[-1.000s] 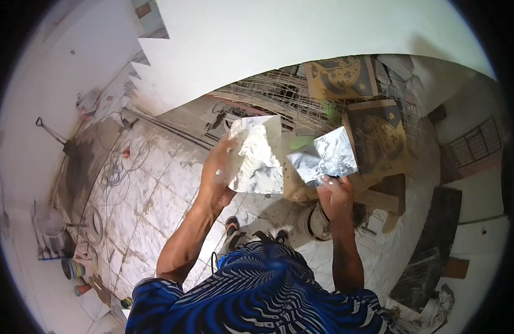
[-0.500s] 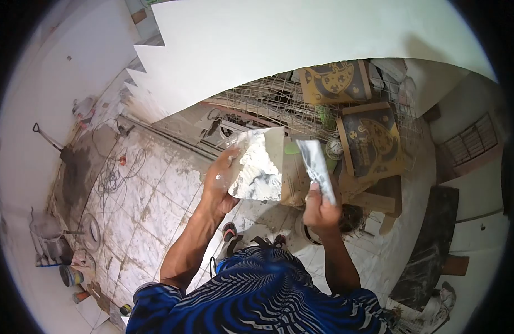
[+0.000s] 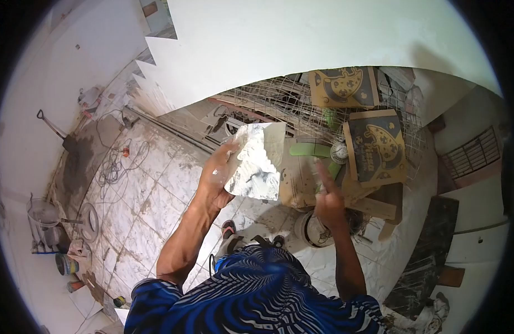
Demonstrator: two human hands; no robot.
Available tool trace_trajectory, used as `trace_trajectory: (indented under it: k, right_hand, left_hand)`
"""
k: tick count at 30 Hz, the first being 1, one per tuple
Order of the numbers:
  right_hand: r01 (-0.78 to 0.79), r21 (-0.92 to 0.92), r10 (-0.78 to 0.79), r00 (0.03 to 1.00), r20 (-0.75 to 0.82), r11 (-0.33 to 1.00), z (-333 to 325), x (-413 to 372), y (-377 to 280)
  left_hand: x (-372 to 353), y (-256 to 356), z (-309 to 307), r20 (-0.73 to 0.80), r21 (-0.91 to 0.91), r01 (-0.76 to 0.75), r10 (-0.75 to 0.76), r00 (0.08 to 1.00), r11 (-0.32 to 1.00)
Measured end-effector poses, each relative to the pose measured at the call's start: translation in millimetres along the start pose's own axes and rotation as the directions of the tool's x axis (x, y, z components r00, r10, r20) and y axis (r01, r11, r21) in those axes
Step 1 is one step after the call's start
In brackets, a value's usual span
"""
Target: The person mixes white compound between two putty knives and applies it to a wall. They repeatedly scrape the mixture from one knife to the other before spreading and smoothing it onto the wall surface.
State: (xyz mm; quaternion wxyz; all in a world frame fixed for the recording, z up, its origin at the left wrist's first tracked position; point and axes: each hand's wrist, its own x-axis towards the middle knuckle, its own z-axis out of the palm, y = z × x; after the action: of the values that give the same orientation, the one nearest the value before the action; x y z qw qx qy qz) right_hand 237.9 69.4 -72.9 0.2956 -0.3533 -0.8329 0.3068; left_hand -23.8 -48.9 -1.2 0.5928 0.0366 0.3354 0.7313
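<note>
**Desk:** What did the head camera show of the hands?

**Operator:** Watching from my remote seat, I saw the left hand raised in front of the person. Its fingers were clamped on the left edge of a metal sheet smeared with white plaster. The sheet was held in the air, tilted, its coated face turned toward the camera, above the tiled floor.

**Desk:** And the other hand?

**Operator:** The right hand was up just to the right of the sheet and apart from it. One finger pointed upward and the rest were curled in. I could not tell whether it pinched anything.

**Desk:** What lay around them?

**Operator:** A bucket stood on the floor below the right hand. Beyond the hands, printed sacks leaned by a tangle of wire mesh under a white wall. Far to the left I saw a shovel, with loose cables on the tiles near it.
</note>
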Motion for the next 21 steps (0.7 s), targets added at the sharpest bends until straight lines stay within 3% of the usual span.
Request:
trace_trajectory:
  k: [1, 3, 5, 7, 10, 13, 15, 17, 19, 20, 21]
  right_hand:
    - [-0.312, 0.158, 0.312, 0.95, 0.028, 0.937, 1, -12, 7]
    - [-0.295, 0.659, 0.452, 0.889, -0.076, 0.692, 4, -20, 23]
    - [-0.169, 0.936, 0.57, 0.82, -0.04, 0.309, 9, -27, 29]
    - [-0.026, 0.998, 0.572, 0.818, 0.056, -0.059, 17, -30, 24]
    - [-0.103, 0.933, 0.412, 0.877, 0.248, -0.344, 23, -31, -6]
    - [-0.172, 0.939, 0.418, 0.861, 0.29, -0.298, 29, -40, -11]
    - [-0.276, 0.96, 0.421, 0.878, 0.229, 0.053, 32, -49, 3]
    - [-0.297, 0.942, 0.449, 0.871, 0.2, 0.157, 33, -50, 12]
    - [-0.254, 0.967, 0.506, 0.836, 0.213, 0.013, 25, -48, -9]
    - [-0.319, 0.852, 0.446, 0.888, 0.115, 0.414, 18, -49, -14]
    - [-0.312, 0.589, 0.348, 0.936, 0.055, 0.746, 10, -50, -18]
  left_hand:
    - [-1, 2, -1, 0.006, 0.007, -0.011, 0.011, 1.0, 1.0]
    - [-3, 2, -11, -0.019, 0.067, 0.012, -0.011, 1.0, 0.998]
    - [2, -3, -14, -0.027, 0.052, 0.008, -0.007, 1.0, 0.999]
    - [8, -9, -19, -0.042, 0.009, 0.019, -0.019, 0.999, 1.0]
    - [15, -15, -26, 0.001, -0.015, 0.024, -0.024, 1.0, 1.0]
    - [16, -14, -25, 0.031, -0.03, 0.039, -0.038, 0.999, 0.999]
    - [14, -14, -22, 0.024, -0.045, 0.048, -0.047, 0.999, 0.998]
    - [14, -14, -21, 0.017, -0.061, 0.06, -0.059, 0.998, 0.996]
    - [16, -16, -21, 0.018, -0.056, 0.033, -0.032, 0.999, 0.998]
    - [17, -16, -23, 0.018, -0.064, 0.028, -0.027, 0.999, 0.998]
    - [18, -17, -25, 0.017, -0.073, 0.022, -0.021, 1.0, 0.997]
